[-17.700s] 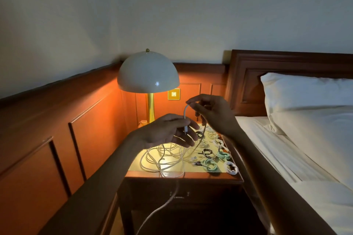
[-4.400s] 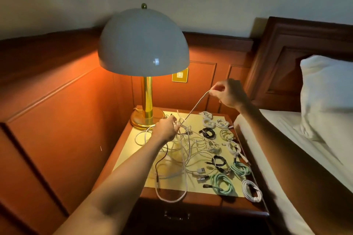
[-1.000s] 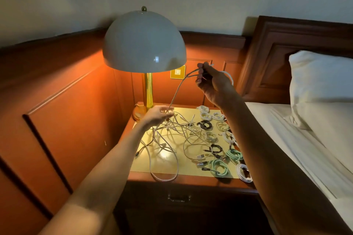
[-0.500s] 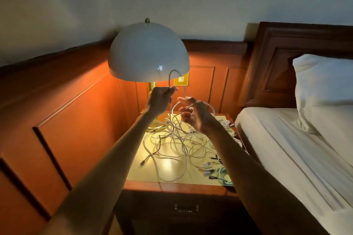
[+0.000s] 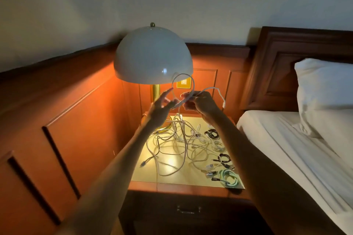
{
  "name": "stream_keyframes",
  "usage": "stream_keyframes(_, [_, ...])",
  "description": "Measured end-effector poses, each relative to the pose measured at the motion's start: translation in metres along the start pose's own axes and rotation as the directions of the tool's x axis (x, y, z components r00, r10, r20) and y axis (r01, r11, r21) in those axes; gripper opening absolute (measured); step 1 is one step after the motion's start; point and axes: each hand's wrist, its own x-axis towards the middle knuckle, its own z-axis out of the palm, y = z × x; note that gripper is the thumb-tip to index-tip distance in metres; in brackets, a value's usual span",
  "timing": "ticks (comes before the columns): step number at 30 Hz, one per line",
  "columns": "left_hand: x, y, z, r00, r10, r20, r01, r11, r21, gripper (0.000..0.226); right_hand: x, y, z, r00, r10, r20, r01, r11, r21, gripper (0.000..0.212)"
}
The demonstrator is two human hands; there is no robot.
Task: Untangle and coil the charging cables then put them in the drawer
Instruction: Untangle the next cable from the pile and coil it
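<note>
Right hand (image 5: 200, 102) pinches the white charging cable (image 5: 193, 84) near its plug, above the tangle (image 5: 177, 139) on the surface (image 5: 172, 178), left hand (image 5: 162, 107) flat-fingered against its loop; it looks light and limp, best gripped beside the plug.

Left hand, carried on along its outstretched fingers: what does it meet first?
Probably the raised loop of the white cable, just past the fingertips of the left hand; the lamp shade lies beyond. Depth unclear.
</note>
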Motion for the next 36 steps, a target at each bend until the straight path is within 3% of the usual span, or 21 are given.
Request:
stream_keyframes(3, [-0.024, -0.013, 0.020, 0.966, -0.135, 0.222, 0.104, 0.984, 0.144, 0.074, -0.005, 0.000, -0.007, 1.000, 0.017, -0.014, -0.017, 0.999, 0.050, 0.022])
stream_keyframes(5, [-0.035, -0.027, 0.038, 0.937, -0.233, 0.262, 0.163, 0.951, 0.262, 0.079, -0.009, 0.000, -0.009, 1.000, 0.015, 0.007, -0.015, 0.998, 0.065, 0.019])
stream_keyframes(9, [-0.031, -0.042, 0.053, 0.944, -0.288, 0.163, 0.220, 0.914, 0.341, 0.062, -0.013, 0.003, -0.011, 1.000, 0.015, -0.026, -0.013, 0.999, 0.053, 0.021])
stream_keyframes(12, [-0.026, -0.065, 0.045, 0.938, -0.313, 0.148, 0.170, 0.790, 0.589, 0.042, -0.013, -0.015, -0.022, 0.993, 0.018, -0.120, 0.024, 0.941, 0.338, 0.016])
stream_keyframes(14, [-0.028, -0.086, 0.040, 0.923, -0.372, 0.097, 0.220, 0.717, 0.661, 0.040, -0.009, -0.032, -0.037, 0.983, 0.010, -0.184, 0.077, 0.883, 0.462, 0.012])
stream_keyframes(17, [-0.030, -0.100, 0.036, 0.924, -0.379, -0.055, 0.307, 0.647, 0.698, 0.038, -0.011, -0.042, -0.050, 0.982, 0.020, -0.190, 0.051, 0.931, 0.363, 0.012])
stream_keyframes(18, [-0.029, -0.099, 0.035, 0.923, -0.375, -0.085, 0.332, 0.664, 0.670, 0.036, -0.013, -0.040, -0.051, 0.982, 0.039, -0.183, 0.020, 0.950, 0.310, 0.012])
stream_keyframes(20, [-0.024, -0.088, 0.033, 0.936, -0.342, -0.087, 0.340, 0.808, 0.482, 0.032, -0.019, -0.030, -0.054, 0.980, 0.110, -0.164, -0.068, 0.968, 0.241, 0.013])
stream_keyframes(23, [-0.026, -0.041, 0.035, 0.961, -0.255, 0.110, 0.255, 0.967, 0.016, 0.036, -0.031, -0.023, -0.054, 0.963, 0.240, -0.123, -0.191, 0.929, 0.317, 0.014])
stream_keyframes(26, [-0.044, 0.014, 0.039, 0.886, -0.175, 0.430, 0.308, 0.914, -0.263, 0.060, -0.048, -0.024, -0.051, 0.950, 0.306, -0.065, -0.242, 0.850, 0.468, 0.013])
stream_keyframes(28, [-0.055, 0.036, 0.039, 0.832, -0.130, 0.539, 0.350, 0.876, -0.330, 0.056, -0.062, -0.032, -0.048, 0.950, 0.311, -0.038, -0.248, 0.819, 0.517, 0.013])
stream_keyframes(30, [-0.065, 0.048, 0.033, 0.781, -0.087, 0.618, 0.405, 0.824, -0.397, 0.046, -0.075, -0.041, -0.047, 0.949, 0.315, -0.028, -0.249, 0.797, 0.550, 0.013])
stream_keyframes(33, [-0.082, 0.067, 0.016, 0.723, -0.033, 0.691, 0.546, 0.640, -0.541, 0.048, -0.093, -0.050, -0.048, 0.948, 0.316, -0.045, -0.239, 0.795, 0.558, 0.013])
stream_keyframes(36, [-0.098, 0.086, -0.003, 0.754, -0.092, 0.650, 0.588, 0.535, -0.606, 0.030, -0.112, -0.054, -0.050, 0.946, 0.321, -0.049, -0.243, 0.800, 0.548, 0.013])
